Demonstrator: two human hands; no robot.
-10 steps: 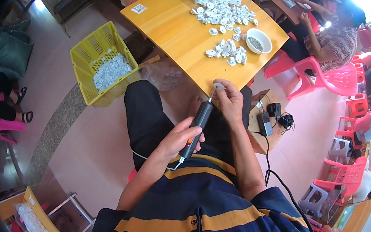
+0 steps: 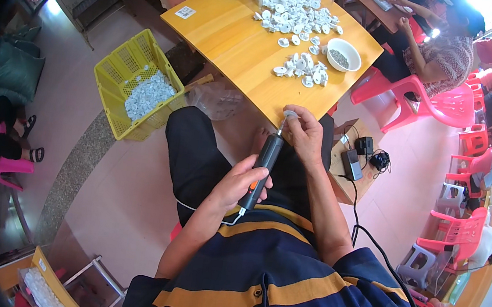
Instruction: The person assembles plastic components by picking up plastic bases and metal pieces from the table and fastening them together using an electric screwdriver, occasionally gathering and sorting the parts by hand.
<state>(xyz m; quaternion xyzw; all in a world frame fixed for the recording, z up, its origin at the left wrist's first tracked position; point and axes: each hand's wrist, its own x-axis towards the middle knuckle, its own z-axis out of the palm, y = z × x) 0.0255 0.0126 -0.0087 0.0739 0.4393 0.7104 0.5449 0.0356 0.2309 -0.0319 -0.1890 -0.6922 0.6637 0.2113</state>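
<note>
Spanning twelve o'clock from the middle of the view, the tabletop (image 2: 224, 34) is smooth yellow board with faint grain, one corner pointing toward the hands. At ten o'clock stands the basket (image 2: 106, 90), yellow plastic with lattice walls, partly filled with small whitish pieces. A wooden box (image 2: 337, 158) sits at three o'clock, plain and flat-topped, carrying black power units. The large heap (image 2: 288, 8) at twelve o'clock is made of white, plastic-looking discs with short stems; a smaller cluster (image 2: 301, 68) of the same shape lies at one o'clock. Near the hub, the left hand (image 2: 242, 181) wraps around the driver (image 2: 264, 162), a dark, matte-looking cylinder with an orange switch and a thin metal shaft. The right hand (image 2: 304, 136) pinches the white part (image 2: 290, 115) between thumb and fingers, between one and two o'clock, just off the tabletop's corner at the shaft's tip; whether metal touches plastic is too small to tell. Good handling here would probably mean meeting the part squarely, shaft in line with its stem, pressing gently so the tip cannot skid, and setting the fingertips clear of the point. The bowl (image 2: 356, 58) at one o'clock is round, white and glossy, holding tiny grey bits (image 2: 339, 58) that look metallic.
</note>
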